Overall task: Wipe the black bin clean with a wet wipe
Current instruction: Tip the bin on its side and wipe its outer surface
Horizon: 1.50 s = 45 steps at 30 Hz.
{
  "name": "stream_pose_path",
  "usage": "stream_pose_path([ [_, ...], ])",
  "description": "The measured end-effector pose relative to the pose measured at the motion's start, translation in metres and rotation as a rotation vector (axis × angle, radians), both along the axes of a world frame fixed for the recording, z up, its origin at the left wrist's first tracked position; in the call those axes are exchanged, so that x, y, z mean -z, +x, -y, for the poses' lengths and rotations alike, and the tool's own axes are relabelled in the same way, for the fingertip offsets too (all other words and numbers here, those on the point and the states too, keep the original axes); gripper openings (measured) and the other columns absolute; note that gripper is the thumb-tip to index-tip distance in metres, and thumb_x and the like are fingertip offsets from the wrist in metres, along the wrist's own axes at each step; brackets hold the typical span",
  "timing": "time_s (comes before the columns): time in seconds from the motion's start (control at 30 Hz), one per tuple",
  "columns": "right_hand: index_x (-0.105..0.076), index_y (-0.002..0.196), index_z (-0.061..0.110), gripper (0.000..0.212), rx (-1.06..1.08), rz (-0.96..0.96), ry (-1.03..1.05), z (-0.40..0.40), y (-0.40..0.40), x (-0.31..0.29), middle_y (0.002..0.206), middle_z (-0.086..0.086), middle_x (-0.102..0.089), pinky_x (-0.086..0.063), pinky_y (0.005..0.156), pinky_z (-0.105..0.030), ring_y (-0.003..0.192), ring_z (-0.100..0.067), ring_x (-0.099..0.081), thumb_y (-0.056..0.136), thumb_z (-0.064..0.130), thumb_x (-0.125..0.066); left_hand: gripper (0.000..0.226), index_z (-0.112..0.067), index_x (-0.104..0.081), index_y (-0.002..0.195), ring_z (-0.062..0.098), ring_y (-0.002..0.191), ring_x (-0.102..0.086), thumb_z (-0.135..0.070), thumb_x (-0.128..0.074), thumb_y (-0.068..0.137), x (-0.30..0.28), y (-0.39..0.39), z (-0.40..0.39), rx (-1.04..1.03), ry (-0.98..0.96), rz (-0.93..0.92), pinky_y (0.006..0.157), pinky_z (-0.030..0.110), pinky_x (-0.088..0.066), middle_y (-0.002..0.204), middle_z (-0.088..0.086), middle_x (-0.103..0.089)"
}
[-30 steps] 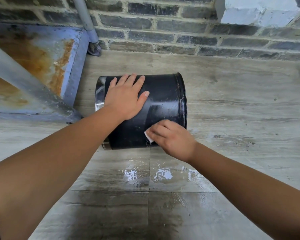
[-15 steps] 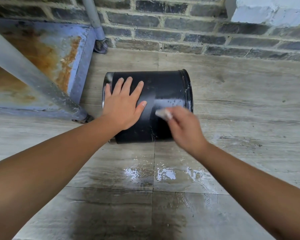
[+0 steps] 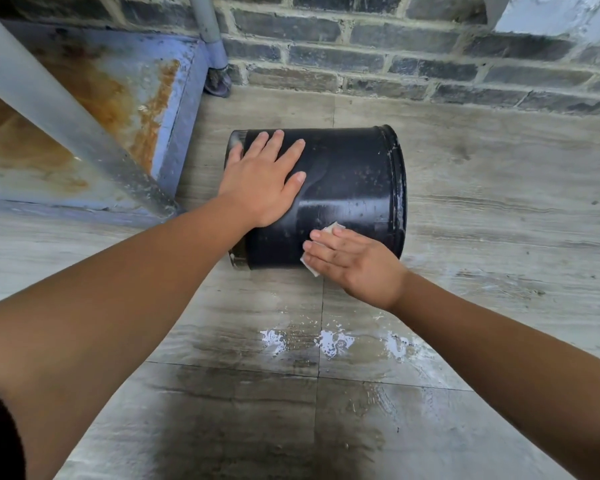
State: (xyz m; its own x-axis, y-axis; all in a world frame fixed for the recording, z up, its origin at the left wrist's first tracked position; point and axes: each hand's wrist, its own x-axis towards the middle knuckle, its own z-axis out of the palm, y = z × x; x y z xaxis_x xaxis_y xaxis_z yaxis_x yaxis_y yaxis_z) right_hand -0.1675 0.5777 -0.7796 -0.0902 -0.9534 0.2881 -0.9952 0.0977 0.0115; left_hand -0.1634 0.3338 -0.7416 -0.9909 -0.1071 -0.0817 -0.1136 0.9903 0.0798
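The black bin (image 3: 350, 174) lies on its side on the tiled floor, its rim to the right and its base to the left. My left hand (image 3: 260, 181) rests flat on the bin's upper left side, fingers spread. My right hand (image 3: 354, 263) presses a white wet wipe (image 3: 331, 230) against the bin's near lower side; only the wipe's edges show around my fingers. Wet streaks and specks mark the bin's wall.
A brick wall (image 3: 395, 64) runs along the back. A rusty blue metal base (image 3: 125, 98) with a slanted grey pole (image 3: 66, 126) stands at the left, close to the bin. A grey pipe (image 3: 208, 36) meets the floor behind. Water puddles (image 3: 333, 341) lie on the tiles in front.
My right hand with the wipe went up the bin's side, then came back down to the near lower part. My left hand stayed flat on the bin. The view shifted slightly.
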Motion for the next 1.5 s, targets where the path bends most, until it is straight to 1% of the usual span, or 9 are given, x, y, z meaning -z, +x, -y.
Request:
stream_pose_path([
  [0.2, -0.06, 0.131, 0.015, 0.055, -0.138, 0.012, 0.263, -0.017, 0.007, 0.006, 0.135, -0.005, -0.06, -0.034, 0.111, -0.038, 0.13, -0.021, -0.052, 0.079, 0.012, -0.077, 0.066, -0.034, -0.013, 0.152, 0.027, 0.148, -0.011, -0.058, -0.007, 0.092, -0.002, -0.003, 0.002, -0.003, 0.006, 0.009, 0.115, 0.054, -0.01, 0.162, 0.006, -0.015],
  [0.3, -0.066, 0.125, 0.019, 0.049, -0.098, 0.076, 0.349, -0.028, 0.022, 0.004, 0.126, -0.002, -0.067, -0.052, 0.097, -0.035, 0.116, -0.018, -0.064, 0.077, 0.015, -0.079, 0.064, -0.034, -0.012, 0.152, 0.027, 0.148, -0.011, -0.058, -0.007, 0.093, 0.0, 0.0, 0.0, 0.005, -0.006, -0.004, 0.116, 0.054, -0.011, 0.162, 0.006, -0.015],
  [0.4, -0.069, 0.118, 0.011, 0.037, 0.047, 0.288, 0.175, -0.031, 0.028, -0.015, 0.109, -0.005, -0.074, -0.061, 0.064, -0.034, 0.088, -0.022, -0.073, 0.082, 0.005, -0.068, 0.064, -0.033, -0.012, 0.152, 0.027, 0.148, -0.012, -0.058, -0.008, 0.094, 0.004, 0.008, -0.002, 0.017, -0.039, -0.033, 0.114, 0.054, -0.013, 0.162, 0.006, -0.016],
  [0.57, -0.065, 0.117, 0.012, 0.03, 0.455, 0.451, -0.296, -0.027, -0.015, -0.072, 0.106, -0.004, -0.072, -0.05, 0.074, -0.025, 0.093, -0.015, -0.064, 0.089, 0.002, -0.063, 0.063, -0.031, -0.014, 0.152, 0.028, 0.147, -0.015, -0.058, -0.012, 0.095, 0.006, 0.02, -0.002, 0.089, -0.086, -0.057, 0.113, 0.053, -0.018, 0.161, 0.006, -0.018],
  [0.77, -0.066, 0.114, 0.009, 0.026, 0.843, 0.448, -0.261, -0.025, -0.095, -0.079, 0.088, -0.015, -0.071, -0.038, 0.06, -0.029, 0.075, -0.034, -0.063, 0.095, 0.003, -0.05, 0.063, -0.031, -0.017, 0.152, 0.028, 0.147, -0.017, -0.057, -0.014, 0.095, 0.004, 0.023, -0.002, 0.118, -0.09, -0.055, 0.114, 0.054, -0.018, 0.161, 0.006, -0.021],
  [0.87, -0.064, 0.126, 0.015, 0.033, 0.845, 0.518, -0.067, -0.021, -0.098, -0.067, 0.116, -0.014, -0.07, -0.054, 0.079, -0.034, 0.095, -0.035, -0.067, 0.097, 0.007, -0.05, 0.063, -0.032, -0.017, 0.152, 0.029, 0.147, -0.018, -0.057, -0.014, 0.095, 0.003, 0.023, -0.003, 0.107, -0.079, -0.048, 0.114, 0.054, -0.018, 0.161, 0.006, -0.021],
  [1.03, -0.059, 0.129, 0.013, 0.037, 0.702, 0.409, 0.006, -0.035, -0.067, -0.06, 0.143, -0.012, -0.051, -0.051, 0.097, -0.04, 0.118, -0.032, -0.061, 0.094, 0.004, -0.051, 0.064, -0.034, -0.014, 0.153, 0.028, 0.148, -0.014, -0.059, -0.01, 0.094, 0.004, 0.017, -0.002, 0.074, -0.077, -0.035, 0.115, 0.052, -0.014, 0.162, 0.005, -0.018],
  [1.2, -0.059, 0.125, 0.001, 0.035, 0.626, 0.309, -0.004, -0.055, -0.03, -0.052, 0.133, -0.023, -0.057, -0.055, 0.088, -0.046, 0.107, -0.042, -0.061, 0.09, -0.002, -0.057, 0.065, -0.035, -0.013, 0.152, 0.026, 0.148, -0.012, -0.06, -0.01, 0.092, 0.002, 0.008, 0.001, 0.069, -0.038, -0.023, 0.116, 0.051, -0.012, 0.162, 0.003, -0.016],
  [1.5, -0.059, 0.119, 0.005, 0.031, 0.512, 0.44, 0.08, -0.083, 0.019, -0.034, 0.098, -0.006, -0.056, -0.04, 0.058, -0.023, 0.074, -0.009, -0.041, 0.102, 0.021, -0.039, 0.065, -0.035, -0.013, 0.152, 0.025, 0.148, -0.012, -0.061, -0.01, 0.092, 0.003, 0.006, 0.002, 0.074, -0.03, -0.019, 0.116, 0.052, -0.013, 0.162, 0.003, -0.016],
])
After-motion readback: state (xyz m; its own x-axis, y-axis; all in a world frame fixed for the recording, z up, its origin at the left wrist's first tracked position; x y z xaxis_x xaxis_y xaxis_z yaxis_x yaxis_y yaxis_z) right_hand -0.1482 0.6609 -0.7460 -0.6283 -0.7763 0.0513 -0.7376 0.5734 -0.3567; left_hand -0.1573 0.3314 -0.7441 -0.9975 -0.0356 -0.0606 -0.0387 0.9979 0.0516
